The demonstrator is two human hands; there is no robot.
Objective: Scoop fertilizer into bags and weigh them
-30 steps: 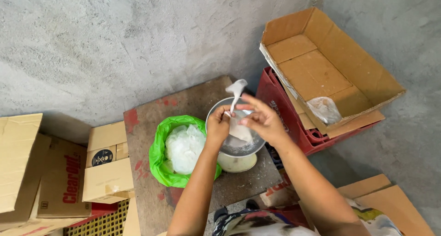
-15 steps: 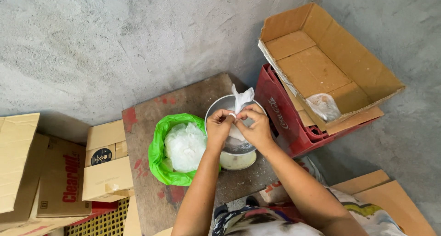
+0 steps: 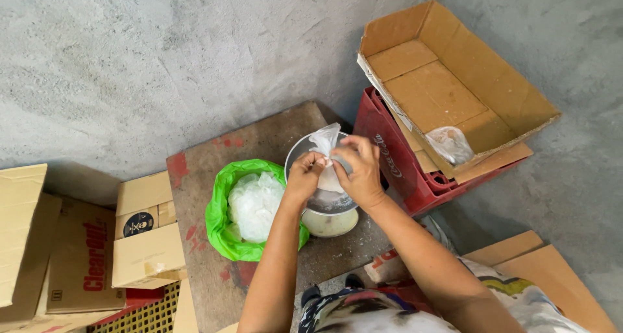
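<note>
Both my hands meet over a round metal pan (image 3: pixel 300 153) that sits on a cream-coloured scale (image 3: pixel 331 223). My left hand (image 3: pixel 304 177) and my right hand (image 3: pixel 357 171) pinch the neck of a small clear plastic bag (image 3: pixel 324 140) holding something white. The bag's twisted top sticks up above my fingers. To the left of the pan is a green plastic bag (image 3: pixel 220 216), open, with a clear bag of white powder (image 3: pixel 254 203) inside it. All of this rests on a worn brown board (image 3: pixel 259 138).
A red plastic crate (image 3: pixel 396 171) stands right of the scale, with an open cardboard box (image 3: pixel 454 80) on it holding one filled clear bag (image 3: pixel 449 143). Several cardboard boxes (image 3: pixel 139 229) are stacked at the left. A grey concrete wall lies beyond, and flat cardboard (image 3: pixel 551 268) at lower right.
My hands have drawn closer together over the pan. The bag's top, loose and high a second ago, is now gathered between my fingers.
</note>
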